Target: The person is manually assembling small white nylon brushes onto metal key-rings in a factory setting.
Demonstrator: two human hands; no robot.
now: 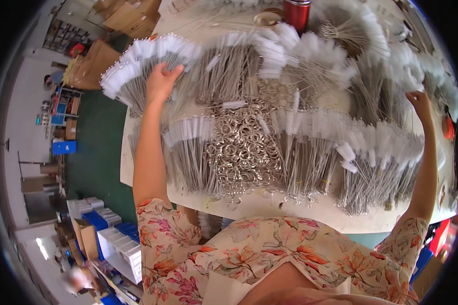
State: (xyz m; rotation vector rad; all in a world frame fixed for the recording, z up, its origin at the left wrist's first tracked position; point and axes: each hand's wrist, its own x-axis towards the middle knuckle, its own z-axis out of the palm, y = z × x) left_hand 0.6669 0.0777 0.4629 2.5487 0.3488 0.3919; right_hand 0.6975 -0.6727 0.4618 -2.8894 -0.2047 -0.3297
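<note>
The left hand [161, 81] is reaching to the upper left of the frame, its fingers curling narrowly over the wire stems of a fanned bundle of white-bristled thin metal tube brushes [137, 61], touching them just under the bristle heads. The right hand [420, 100] is rising at the right of the frame, fingers loosely bent and half closed among the wire handles of another white-tipped brush bundle [392, 147]; whether it is gripping any of them I cannot tell.

Both bundles are lying on a pale, round-edged worktable [269, 208], which is crowded almost to its rim; only a narrow bare strip is running along the near edge in the lower centre. Left of the table, dark green floor [94, 152] is lying open.

Brushes are too many to count, heaped in overlapping fans. In the centre one pile of shiny metal split rings [241, 147] is spreading, also uncountable. One red cylindrical metal flask [296, 14] is standing at the upper centre. Two hands are showing, both the person's own, with floral sleeves [163, 229] below
</note>
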